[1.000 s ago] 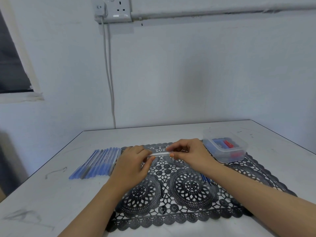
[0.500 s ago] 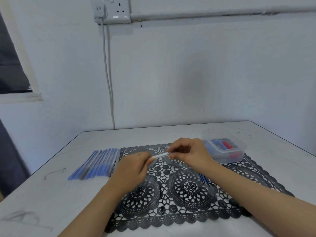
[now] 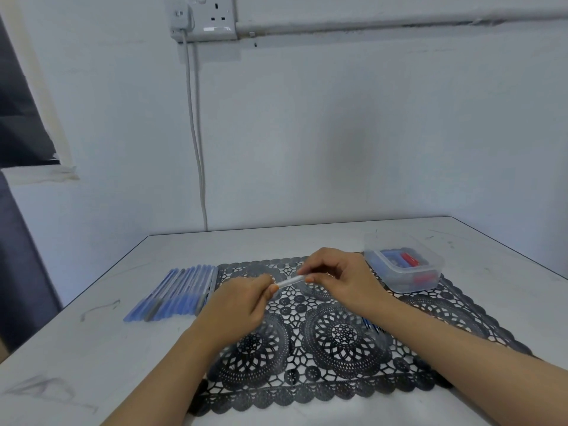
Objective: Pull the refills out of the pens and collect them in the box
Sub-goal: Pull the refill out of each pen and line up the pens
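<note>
A clear pen (image 3: 290,281) is held level above the black lace mat (image 3: 332,339), between both hands. My left hand (image 3: 236,305) grips its left end, and my right hand (image 3: 341,278) pinches its right end with thumb and fingers. A row of several blue pens (image 3: 176,292) lies on the table left of the mat. The clear plastic box (image 3: 430,272) sits at the mat's far right corner, with blue and red pieces inside. A few thin blue refills (image 3: 373,325) lie on the mat, partly hidden under my right forearm.
The white table (image 3: 92,358) meets a wall at the back, and its left and right edges slant away. A cable (image 3: 196,142) runs down the wall from a socket (image 3: 212,16).
Both hands have stayed around the pen and shifted slightly; the pen's right end has tipped a little upward. The view has drifted a bit.
</note>
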Demonstrator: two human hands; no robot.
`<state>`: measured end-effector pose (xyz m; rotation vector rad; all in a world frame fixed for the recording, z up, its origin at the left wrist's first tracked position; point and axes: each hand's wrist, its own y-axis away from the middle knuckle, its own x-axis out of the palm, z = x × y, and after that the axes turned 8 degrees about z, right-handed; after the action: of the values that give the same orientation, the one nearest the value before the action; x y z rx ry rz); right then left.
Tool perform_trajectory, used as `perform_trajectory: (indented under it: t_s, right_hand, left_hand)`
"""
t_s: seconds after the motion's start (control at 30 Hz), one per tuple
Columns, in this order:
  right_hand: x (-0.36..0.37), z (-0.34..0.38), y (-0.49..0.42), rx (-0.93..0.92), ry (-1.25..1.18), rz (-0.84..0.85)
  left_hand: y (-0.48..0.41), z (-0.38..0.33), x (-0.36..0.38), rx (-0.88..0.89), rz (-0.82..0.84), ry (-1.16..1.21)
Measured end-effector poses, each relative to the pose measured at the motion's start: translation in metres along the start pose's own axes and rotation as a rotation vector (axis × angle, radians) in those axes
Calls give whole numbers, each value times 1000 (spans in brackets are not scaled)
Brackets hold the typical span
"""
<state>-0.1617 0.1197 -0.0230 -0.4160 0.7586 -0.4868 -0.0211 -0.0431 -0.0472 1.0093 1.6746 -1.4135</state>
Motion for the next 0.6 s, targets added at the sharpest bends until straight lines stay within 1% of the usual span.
perform_trajectory:
  t_s: [0.13,0.2,0.6]
  right_hand:
    - [0,0,2,-42,-73,-65]
    - [0,-1,1,-32,-126,-77]
    - [5,-4,1,45,-137,23]
  left_hand:
    - [0,-2,-1,5,18,23]
    - [0,-2,-2,5,11,27]
    - [1,-5,-4,6,-29,-15]
